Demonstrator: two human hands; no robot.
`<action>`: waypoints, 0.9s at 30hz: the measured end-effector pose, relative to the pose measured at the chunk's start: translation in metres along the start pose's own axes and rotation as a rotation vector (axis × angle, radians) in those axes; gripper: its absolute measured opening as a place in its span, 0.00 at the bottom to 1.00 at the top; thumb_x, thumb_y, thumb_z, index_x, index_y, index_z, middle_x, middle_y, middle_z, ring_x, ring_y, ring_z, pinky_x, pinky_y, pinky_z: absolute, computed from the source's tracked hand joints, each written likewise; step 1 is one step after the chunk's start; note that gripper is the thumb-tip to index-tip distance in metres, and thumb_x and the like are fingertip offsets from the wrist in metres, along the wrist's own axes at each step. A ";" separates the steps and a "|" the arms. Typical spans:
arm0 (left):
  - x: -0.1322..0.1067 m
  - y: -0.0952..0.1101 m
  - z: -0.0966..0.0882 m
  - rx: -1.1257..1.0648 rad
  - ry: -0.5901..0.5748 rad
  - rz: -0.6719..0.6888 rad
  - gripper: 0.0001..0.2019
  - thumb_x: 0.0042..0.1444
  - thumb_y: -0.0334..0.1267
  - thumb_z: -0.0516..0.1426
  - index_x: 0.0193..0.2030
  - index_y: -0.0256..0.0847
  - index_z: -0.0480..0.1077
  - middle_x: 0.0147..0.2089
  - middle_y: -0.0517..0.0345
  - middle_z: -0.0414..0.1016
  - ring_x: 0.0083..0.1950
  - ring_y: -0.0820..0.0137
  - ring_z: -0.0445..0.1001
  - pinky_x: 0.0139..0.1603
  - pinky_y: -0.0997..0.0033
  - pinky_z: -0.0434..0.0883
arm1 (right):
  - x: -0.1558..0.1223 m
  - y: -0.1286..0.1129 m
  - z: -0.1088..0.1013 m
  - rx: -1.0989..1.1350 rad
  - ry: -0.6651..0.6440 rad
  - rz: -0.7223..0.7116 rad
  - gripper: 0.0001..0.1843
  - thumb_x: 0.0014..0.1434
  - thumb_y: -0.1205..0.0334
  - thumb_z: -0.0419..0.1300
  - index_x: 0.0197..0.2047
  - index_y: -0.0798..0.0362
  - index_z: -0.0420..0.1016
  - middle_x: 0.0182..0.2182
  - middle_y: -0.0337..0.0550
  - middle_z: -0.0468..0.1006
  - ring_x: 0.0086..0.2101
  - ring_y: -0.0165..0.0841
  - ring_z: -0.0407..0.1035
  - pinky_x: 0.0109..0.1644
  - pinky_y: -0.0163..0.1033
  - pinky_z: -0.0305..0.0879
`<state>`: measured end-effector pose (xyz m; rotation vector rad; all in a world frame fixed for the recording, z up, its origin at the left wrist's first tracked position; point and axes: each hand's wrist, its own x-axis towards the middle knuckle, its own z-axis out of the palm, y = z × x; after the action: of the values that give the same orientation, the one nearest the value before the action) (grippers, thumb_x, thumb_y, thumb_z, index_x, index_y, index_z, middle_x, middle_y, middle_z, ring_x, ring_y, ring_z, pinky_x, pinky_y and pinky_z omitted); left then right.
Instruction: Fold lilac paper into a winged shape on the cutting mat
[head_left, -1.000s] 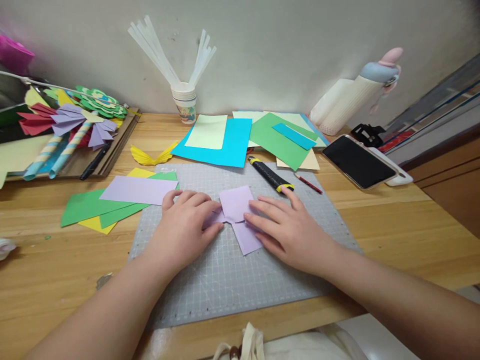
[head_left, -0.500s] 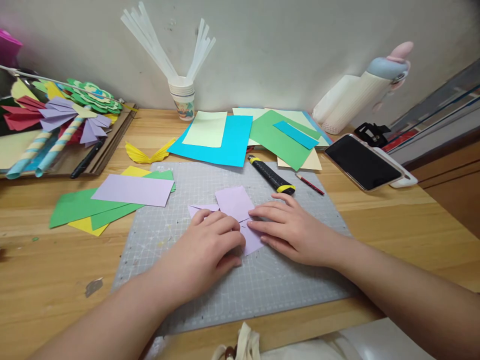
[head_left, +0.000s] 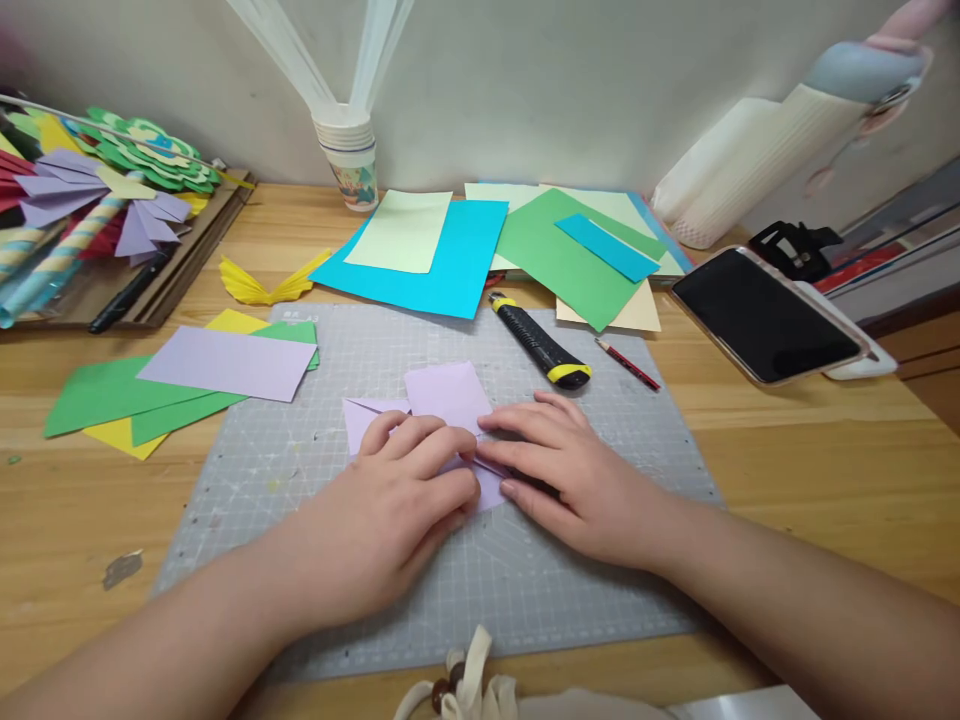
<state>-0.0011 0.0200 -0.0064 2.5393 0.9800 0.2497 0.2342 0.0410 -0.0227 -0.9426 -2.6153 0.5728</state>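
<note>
A folded purple paper [head_left: 450, 392] lies on the grey cutting mat [head_left: 285, 520], its lower part mostly covered by my hands. My left hand [head_left: 409, 490] rests over it from the left, fingers curled and closed, thumb near the index finger, holding the paper down. From the right, my right hand [head_left: 562, 475] reaches in with fingers stretched and slightly apart, the tips touching the paper's right edge, where a narrow fold shows. Beyond the right hand lie a black and yellow utility knife [head_left: 540, 342] and a short red and black pencil [head_left: 628, 364].
Purple, green and yellow paper strips [head_left: 232, 362] lie at left, near a pleated yellow piece [head_left: 270, 282]. Blue sheets [head_left: 465, 265] and green sheets [head_left: 592, 275] lie behind. Paper cups [head_left: 352, 175] hold white strips. A phone [head_left: 772, 315] and bottle [head_left: 787, 150] are at right.
The view has shifted closer and slightly rightward. A narrow fold now shows at the paper's right edge under my right fingertips; both hands stay on the paper.
</note>
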 end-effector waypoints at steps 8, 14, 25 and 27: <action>0.003 0.000 0.002 0.042 -0.055 0.050 0.07 0.63 0.27 0.50 0.41 0.42 0.65 0.52 0.54 0.67 0.55 0.61 0.61 0.60 0.51 0.52 | -0.001 -0.003 -0.002 0.062 -0.030 0.036 0.18 0.65 0.66 0.52 0.57 0.51 0.70 0.58 0.51 0.70 0.60 0.39 0.61 0.66 0.61 0.42; 0.006 0.001 -0.001 -0.155 0.019 -0.045 0.09 0.67 0.30 0.44 0.37 0.42 0.60 0.45 0.56 0.65 0.49 0.65 0.62 0.51 0.57 0.57 | -0.005 -0.003 0.001 0.017 -0.020 0.008 0.25 0.62 0.63 0.58 0.62 0.52 0.65 0.60 0.52 0.69 0.61 0.43 0.60 0.66 0.63 0.41; 0.002 0.000 -0.001 -0.156 0.193 -0.109 0.13 0.61 0.44 0.57 0.48 0.44 0.61 0.51 0.54 0.67 0.53 0.61 0.63 0.53 0.58 0.58 | -0.002 -0.009 0.007 -0.122 0.182 -0.084 0.07 0.63 0.69 0.55 0.40 0.54 0.74 0.48 0.48 0.81 0.53 0.39 0.72 0.65 0.56 0.55; 0.002 -0.003 0.000 -0.008 0.245 -0.092 0.18 0.57 0.44 0.61 0.50 0.44 0.62 0.51 0.53 0.70 0.53 0.59 0.65 0.52 0.57 0.57 | -0.003 -0.008 0.007 -0.120 0.183 -0.087 0.07 0.63 0.70 0.55 0.41 0.54 0.75 0.48 0.47 0.81 0.53 0.39 0.72 0.65 0.55 0.54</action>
<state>-0.0015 0.0235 -0.0077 2.4889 1.1803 0.5470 0.2291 0.0315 -0.0255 -0.8665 -2.5331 0.2950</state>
